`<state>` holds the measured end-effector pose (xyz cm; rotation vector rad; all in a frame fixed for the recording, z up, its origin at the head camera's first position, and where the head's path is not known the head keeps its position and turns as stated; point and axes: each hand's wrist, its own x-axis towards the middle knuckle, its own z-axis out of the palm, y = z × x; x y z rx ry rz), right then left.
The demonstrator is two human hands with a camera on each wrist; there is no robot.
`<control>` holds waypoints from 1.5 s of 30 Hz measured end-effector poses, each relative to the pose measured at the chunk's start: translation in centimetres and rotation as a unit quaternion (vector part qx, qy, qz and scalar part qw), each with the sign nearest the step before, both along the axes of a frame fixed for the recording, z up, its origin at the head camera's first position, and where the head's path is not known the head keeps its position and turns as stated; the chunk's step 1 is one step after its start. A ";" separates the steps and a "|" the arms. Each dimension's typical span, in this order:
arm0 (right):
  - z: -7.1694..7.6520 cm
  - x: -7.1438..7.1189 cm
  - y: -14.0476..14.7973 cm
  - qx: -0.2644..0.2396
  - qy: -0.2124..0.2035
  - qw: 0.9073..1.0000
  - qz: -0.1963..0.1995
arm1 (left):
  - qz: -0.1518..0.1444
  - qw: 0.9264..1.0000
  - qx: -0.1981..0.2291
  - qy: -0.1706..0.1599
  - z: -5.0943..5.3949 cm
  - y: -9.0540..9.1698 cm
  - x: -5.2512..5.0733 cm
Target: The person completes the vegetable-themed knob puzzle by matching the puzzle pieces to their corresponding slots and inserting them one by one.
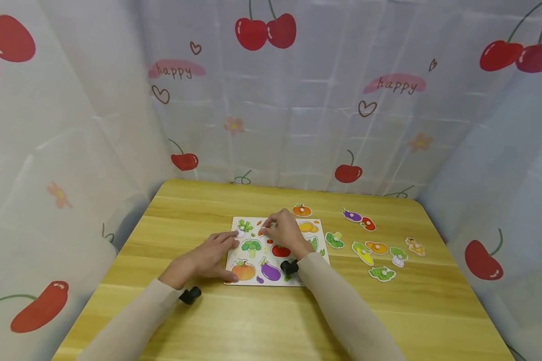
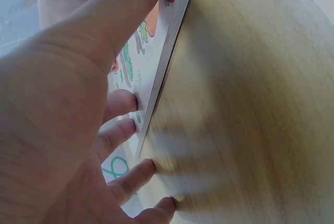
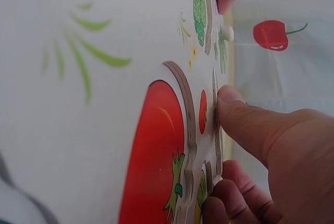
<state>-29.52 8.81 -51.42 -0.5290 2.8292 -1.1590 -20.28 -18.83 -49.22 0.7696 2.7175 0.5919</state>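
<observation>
A white vegetable puzzle board (image 1: 234, 254) lies on the wooden table. My left hand (image 1: 208, 255) spans its left side, the thumb on the near corner. In the left wrist view, two fingers (image 2: 119, 134) touch the board's edge and two others rest on the table. Over the board's far middle, my right hand (image 1: 285, 231) pinches a puzzle piece, mostly hidden, with a bit of orange by the fingertips. In the right wrist view, the thumb (image 3: 245, 117) and curled fingers hold opposite ends of it, beside the printed tomato (image 3: 154, 156). A white turnip piece (image 1: 241, 233) sits at the far-left corner.
Loose pieces lie beyond and right of the board: a pumpkin (image 1: 302, 210), an eggplant (image 1: 352, 215), a red vegetable (image 1: 368, 224), broccoli (image 1: 334, 240), corn (image 1: 363, 253), a cabbage (image 1: 398, 256), peas (image 1: 382, 274) and others. Cherry-printed curtains (image 1: 298, 110) surround the table (image 1: 235, 326).
</observation>
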 end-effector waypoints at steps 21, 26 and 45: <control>0.6 0.2 0.4 0.022 0.005 1.000 -0.002 | -0.003 1.000 -0.008 0.002 0.1 -0.1 -0.3; 0.6 0.1 1.1 0.021 0.007 1.000 0.000 | -0.007 1.000 -0.009 0.004 0.1 0.0 -0.3; 3.1 0.3 5.9 0.053 0.040 0.998 -0.002 | -0.016 1.000 -0.008 0.024 -0.1 -0.2 -0.2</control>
